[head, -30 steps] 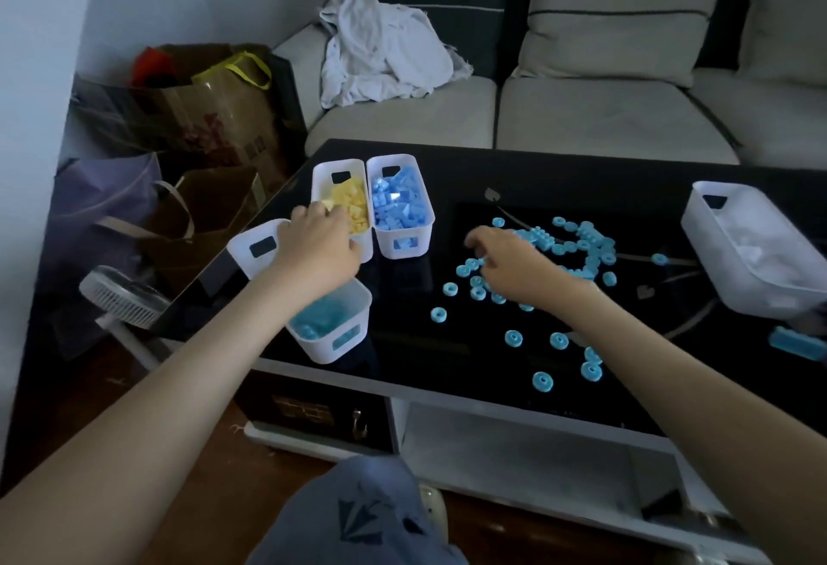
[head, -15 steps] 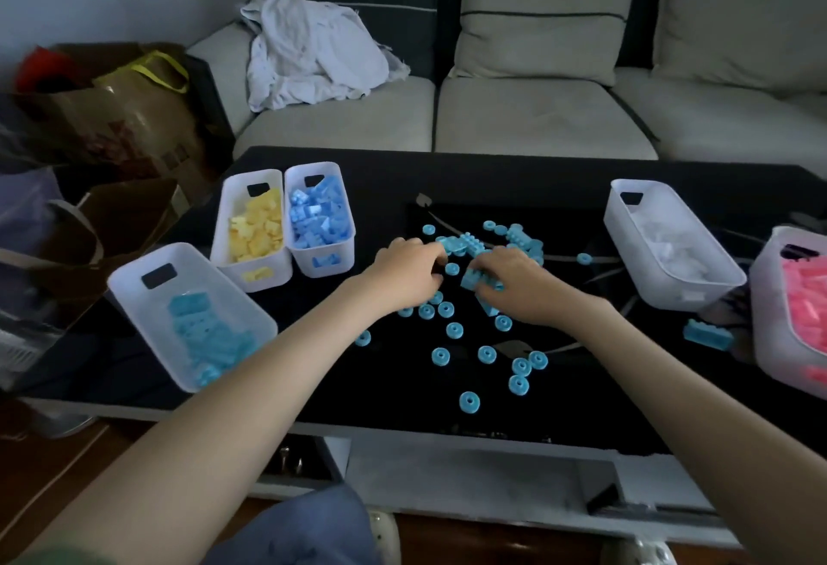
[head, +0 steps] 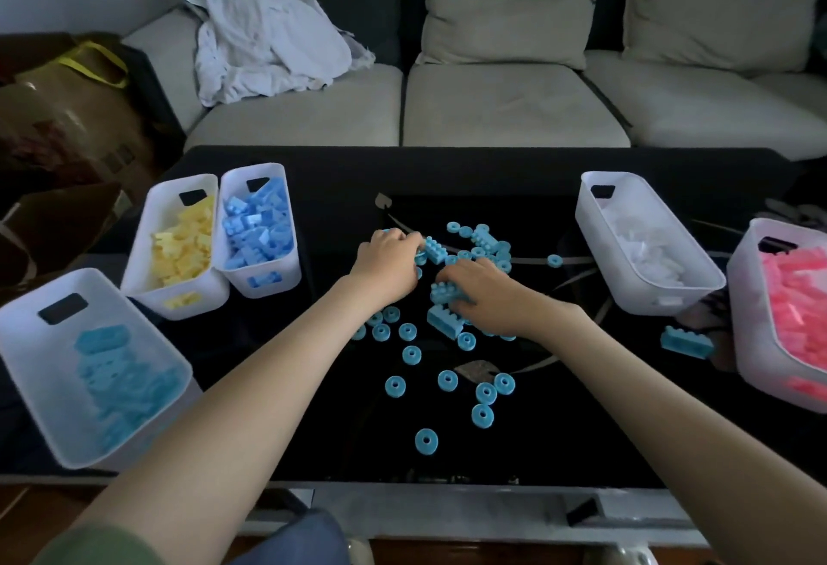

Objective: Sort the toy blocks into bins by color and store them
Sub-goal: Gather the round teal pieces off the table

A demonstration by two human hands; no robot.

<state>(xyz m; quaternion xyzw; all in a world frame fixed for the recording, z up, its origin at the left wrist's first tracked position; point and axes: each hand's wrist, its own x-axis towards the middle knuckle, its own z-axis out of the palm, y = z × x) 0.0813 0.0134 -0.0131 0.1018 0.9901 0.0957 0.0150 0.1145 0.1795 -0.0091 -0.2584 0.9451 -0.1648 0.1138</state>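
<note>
Head view. Both hands work the loose pile of teal blocks (head: 474, 251) at the centre of the black table (head: 559, 430). The left hand (head: 387, 264) is curled, palm down, its fingertips on a studded brick (head: 433, 249) at the pile's 10 o'clock edge; whether it has closed on that brick or only touches it cannot be told. The right hand (head: 485, 296) is clenched over a second studded brick (head: 445, 291), with another long brick (head: 444, 323) lying just beside it at its 7 o'clock. Flat teal rings (head: 447, 381) scatter toward 6 o'clock; one stray brick (head: 687, 343) lies well apart at 3 o'clock, near the pink bin (head: 747, 296).

Bins: the teal bin (head: 40, 394), at 8 o'clock and partly filled, is judged the destination. The yellow bin (head: 179, 251) and blue bin (head: 268, 224) stand touching at 10 o'clock; the white bin (head: 644, 242) stands at 2 o'clock.

Handling, as judged: the pieces look like light, rigid moulded plastic, unlikely to break if dropped. Bricks are best pinched across their long smooth sides, away from the studs, or scooped several at once. Rings lie flat on the glossy top and will probably skid; sliding them toward an edge or hooking a fingertip in the hole should lift them more surely than a top pinch
</note>
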